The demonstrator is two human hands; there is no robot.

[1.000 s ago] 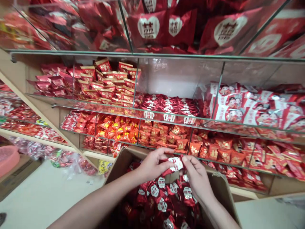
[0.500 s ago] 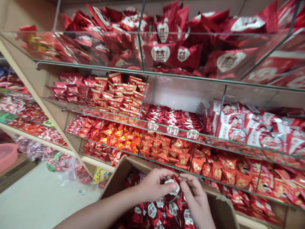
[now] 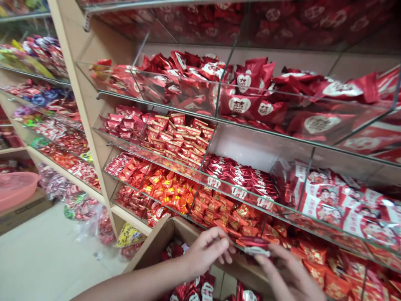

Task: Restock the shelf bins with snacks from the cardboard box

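Note:
Dark red packets with white labels lie in an open cardboard box point(image 3: 150, 247) at the bottom centre. My right hand point(image 3: 286, 267), slightly blurred, pinches a dark red packet point(image 3: 254, 246) between thumb and fingers over the box's far edge. Just left of that packet is my left hand point(image 3: 208, 251), fingers curled and a little apart, with nothing in it. Behind the hands, a shelf compartment holds neat rows of dark red packets point(image 3: 239, 177) with white labels.
Clear panels point(image 3: 188, 161) divide and front the shelves. Orange packets point(image 3: 169, 186) fill the compartments below, large red bags point(image 3: 239, 104) stand above. A pink basket point(image 3: 19, 190) and bagged sweets point(image 3: 81, 209) sit at the lower left.
The view has tilted up and shifted left. My right hand has lifted a packet up and to the right, out of the box; my left hand has come off it.

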